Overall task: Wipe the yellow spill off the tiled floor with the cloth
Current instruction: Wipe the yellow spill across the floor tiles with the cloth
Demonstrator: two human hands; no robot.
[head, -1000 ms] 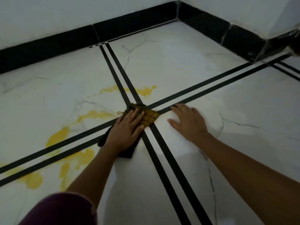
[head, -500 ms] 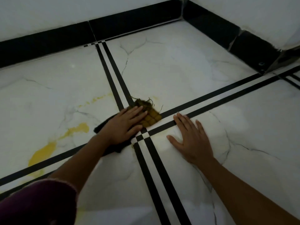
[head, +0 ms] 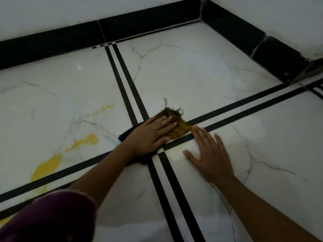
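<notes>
A dark cloth point(head: 180, 128), stained yellow-brown at its far end with loose threads, lies on the crossing of the black floor stripes. My left hand point(head: 150, 135) presses flat on it, fingers spread, and covers most of it. Just to its right, my right hand point(head: 209, 158) rests flat on the white tile with nothing in it. The yellow spill point(head: 49, 165) lies left of the cloth: a large patch by the near stripe, a blob point(head: 87, 140) further in, and thin flecks point(head: 103, 109) beyond.
The white marble-look tiled floor point(head: 192, 75) is crossed by paired black stripes point(head: 125, 88). A black skirting point(head: 148, 20) runs along the far wall and turns down the right wall, meeting in a corner. My purple sleeve point(head: 49, 217) fills the lower left.
My left hand has pushed the cloth away from me over the stripe crossing. The yellow streak on the far tile by the crossing is gone. My right hand stays planted.
</notes>
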